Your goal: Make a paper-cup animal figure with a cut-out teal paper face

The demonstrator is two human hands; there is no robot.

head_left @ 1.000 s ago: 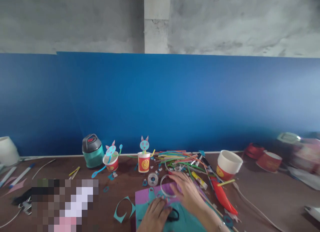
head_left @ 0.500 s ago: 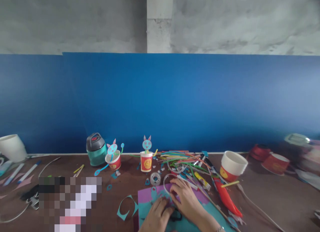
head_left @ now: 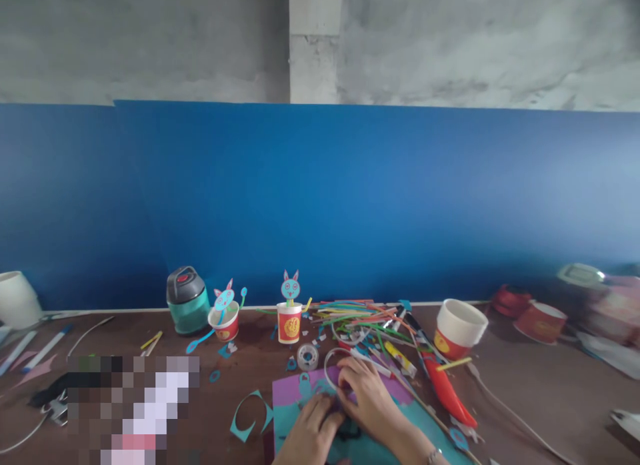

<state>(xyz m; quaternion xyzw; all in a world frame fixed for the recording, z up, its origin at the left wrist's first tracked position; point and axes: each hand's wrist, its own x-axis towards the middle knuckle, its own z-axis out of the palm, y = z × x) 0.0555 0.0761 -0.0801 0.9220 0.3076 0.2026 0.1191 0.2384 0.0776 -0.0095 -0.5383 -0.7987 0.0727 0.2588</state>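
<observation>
My left hand rests low on teal paper, its fingers bent and pressed together. Close beside it, my right hand has its fingers curled, with the tips near the left hand's fingertips. Whatever either one pinches is hidden or too small to make out. A dark looped object lies beneath and between them, partly covered. Purple paper with teal cut pieces lies just beyond my fingers. A pale loop of cable curves behind my right hand.
Two cups with cat-face cutouts, one upright and one tilted, stand behind. A tape roll, colourful sticks, a glue tube, a red curved object, stacked cups and a teal-grey container surround the papers.
The view has shifted slightly, so most things sit a little further left. Both hands keep nearly the same place and pose on the paper.
</observation>
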